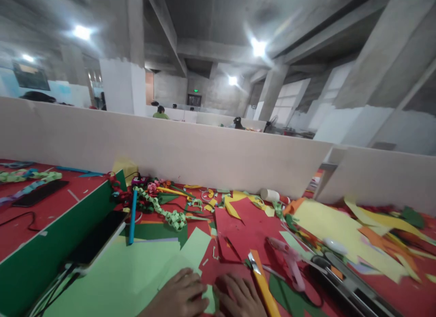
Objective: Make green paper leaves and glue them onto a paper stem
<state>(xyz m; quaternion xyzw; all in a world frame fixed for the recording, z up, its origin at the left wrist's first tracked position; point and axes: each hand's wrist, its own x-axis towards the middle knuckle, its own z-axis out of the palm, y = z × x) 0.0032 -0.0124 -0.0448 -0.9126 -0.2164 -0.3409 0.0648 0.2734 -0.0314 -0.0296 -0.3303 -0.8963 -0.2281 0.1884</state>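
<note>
**Hands on paper at near edge; open blade close by**

I see both hands at the near edge of the bench. Left hand (180,294) lies flat, fingers spread, on a light green paper sheet (116,280); it grasps nothing. Right hand (238,296) presses fingertips down on a red paper sheet (248,235), also released. The two sheets meet between the hands.

Risk, my judgement: the yellow utility knife (262,280) lies just beside the right hand with its blade out and pointing away; a sideways slide of that hand could catch the edge. Loose offcuts could slip underhand.

Materials: thin matte craft paper, flat, cut in jagged shapes. A green paper chain (166,212) of folded links runs toward the far partition. A pink glue gun (289,258), smooth plastic, rests right of the knife.
</note>
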